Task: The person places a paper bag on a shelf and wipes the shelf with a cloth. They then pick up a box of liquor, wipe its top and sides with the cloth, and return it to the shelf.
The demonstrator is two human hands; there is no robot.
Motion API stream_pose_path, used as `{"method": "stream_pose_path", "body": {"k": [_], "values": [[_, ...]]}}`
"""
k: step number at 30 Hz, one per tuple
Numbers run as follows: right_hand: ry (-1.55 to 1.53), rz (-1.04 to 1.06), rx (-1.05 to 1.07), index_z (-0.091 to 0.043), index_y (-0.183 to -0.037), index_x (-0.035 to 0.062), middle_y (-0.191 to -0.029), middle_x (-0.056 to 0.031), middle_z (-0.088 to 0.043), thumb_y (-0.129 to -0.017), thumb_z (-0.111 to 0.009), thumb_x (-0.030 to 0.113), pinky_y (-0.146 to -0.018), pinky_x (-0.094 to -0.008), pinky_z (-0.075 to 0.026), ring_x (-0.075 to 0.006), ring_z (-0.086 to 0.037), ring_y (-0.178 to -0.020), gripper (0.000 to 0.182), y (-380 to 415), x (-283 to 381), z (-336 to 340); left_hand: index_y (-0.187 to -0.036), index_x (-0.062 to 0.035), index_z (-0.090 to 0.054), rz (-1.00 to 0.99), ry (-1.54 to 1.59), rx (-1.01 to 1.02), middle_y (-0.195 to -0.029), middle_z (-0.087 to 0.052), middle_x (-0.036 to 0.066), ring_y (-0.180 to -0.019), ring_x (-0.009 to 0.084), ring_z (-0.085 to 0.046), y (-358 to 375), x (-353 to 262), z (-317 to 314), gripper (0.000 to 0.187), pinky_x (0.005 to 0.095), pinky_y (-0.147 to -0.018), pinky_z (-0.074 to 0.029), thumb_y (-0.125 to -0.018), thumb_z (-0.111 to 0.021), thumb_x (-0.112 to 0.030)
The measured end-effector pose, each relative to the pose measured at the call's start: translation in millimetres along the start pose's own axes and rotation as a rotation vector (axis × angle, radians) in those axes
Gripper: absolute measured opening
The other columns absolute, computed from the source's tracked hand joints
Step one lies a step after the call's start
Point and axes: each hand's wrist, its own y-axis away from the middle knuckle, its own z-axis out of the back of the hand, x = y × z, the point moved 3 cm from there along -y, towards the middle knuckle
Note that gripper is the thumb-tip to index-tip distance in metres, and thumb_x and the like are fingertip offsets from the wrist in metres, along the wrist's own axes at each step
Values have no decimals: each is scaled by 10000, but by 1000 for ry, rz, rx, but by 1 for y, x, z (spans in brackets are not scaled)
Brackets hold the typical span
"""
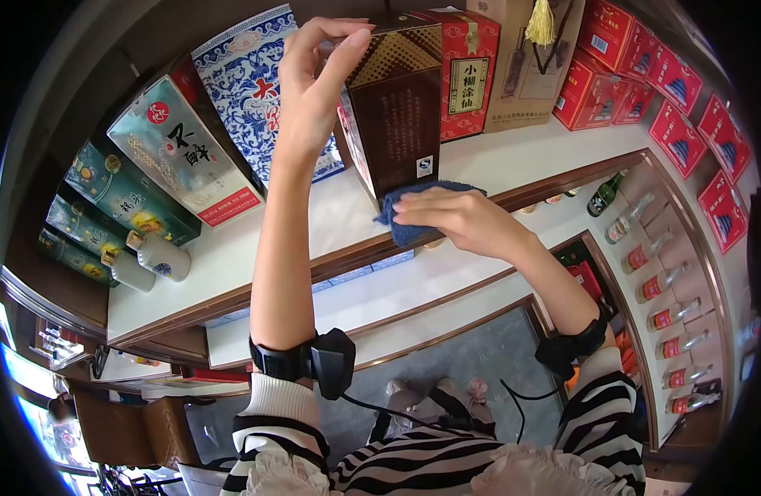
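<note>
A tall dark brown box (pixel 397 124) with a gold-dotted top stands on the white shelf (pixel 290 227). My left hand (pixel 318 74) is at the upper left edge of this box, thumb and fingers apart around its top corner; how firmly it grips is hard to see. At the box's lower front edge, my right hand (pixel 455 217) presses on a folded blue cloth (pixel 409 231), which lies over the shelf's wooden edge. A red box (pixel 470 91) and a tan bag (pixel 529 74) with a yellow tassel stand to the right.
Left of the brown box are a blue-and-white box (pixel 252 91), a pale box (pixel 182 149), green boxes (pixel 133 198) and two white bottles (pixel 163 256). Red boxes (pixel 595 91) stand at the upper right. Glass bottles (pixel 661 285) line a lower right shelf.
</note>
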Motion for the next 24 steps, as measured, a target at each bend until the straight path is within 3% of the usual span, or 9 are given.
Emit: {"method": "stream_pose_path", "body": {"k": [2,5,7,10,13,15,17,20,24], "values": [[-73,-29,16,-611,-1056,77,-1115,-81,-587,-678,-534,-109,-872,-321,-483,-225,-561,-1038,429,0,0,6,-925,-60,-621,40,-10,-26,-950,-469,52,-715,77,-491,-1,2,-1,204,215,-701,-418,-786,-652,-205],[-143,-65,-14,-607,-1057,54,-1132,-98,-575,-662,-519,-133,-891,-340,-468,-247,-542,-1067,445,-12,9,33,-919,-57,-621,41,-36,-42,-948,-481,53,-719,78,-493,-1,4,1,204,216,-712,-413,-789,-645,-213],[121,87,-467,-614,-1054,84,-1127,-73,-583,-697,-555,-89,-869,-322,-486,-244,-566,-1028,402,-27,18,68,-920,-56,-621,55,-27,-44,-948,-482,53,-720,78,-493,-1,1,1,208,212,-715,-410,-790,-644,-217],[303,165,-655,-619,-1056,104,-1119,-63,-589,-724,-554,-76,-882,-319,-487,-219,-559,-1047,383,-49,4,88,-923,-54,-621,54,9,2,-960,-477,63,-722,88,-496,-1,2,1,218,218,-719,-412,-791,-643,-226],[357,169,-628,-619,-1058,114,-1115,-51,-593,-723,-551,-79,-886,-314,-486,-215,-555,-1054,393,-52,-4,70,-926,-55,-621,13,-56,-18,-983,-472,84,-735,117,-510,-3,3,4,234,232,-727,-416,-795,-637,-248],[225,127,-470,-626,-1044,107,-1101,-38,-601,-725,-552,-71,-900,-318,-476,-206,-550,-1062,373,-37,-7,53,-933,-25,-575,7,-83,29,-1034,-600,75,-974,113,-503,-2,4,4,193,251,-903,-333,-867,-523,-199],[157,111,-271,-622,-1055,83,-1113,-63,-595,-730,-519,-87,-943,-370,-435,-238,-551,-1063,380,-18,-12,29,-935,-30,-576,-3,-87,26,-1033,-602,71,-972,114,-506,-3,6,5,198,254,-903,-334,-866,-525,-208],[-11,14,-10,-620,-1052,69,-1099,-73,-600,-691,-529,-97,-920,-372,-451,-220,-557,-1051,407,2,-11,10,-938,-38,-578,-22,-82,31,-1030,-604,67,-970,117,-511,-2,10,5,206,260,-903,-338,-864,-527,-223],[-140,-96,115,-613,-1060,64,-1116,-75,-590,-672,-521,-113,-919,-374,-451,-222,-549,-1062,437,-1,-7,19,-923,-35,-572,-27,-69,29,-1024,-606,75,-976,123,-517,-1,8,4,196,263,-905,-346,-867,-523,-217]]}}
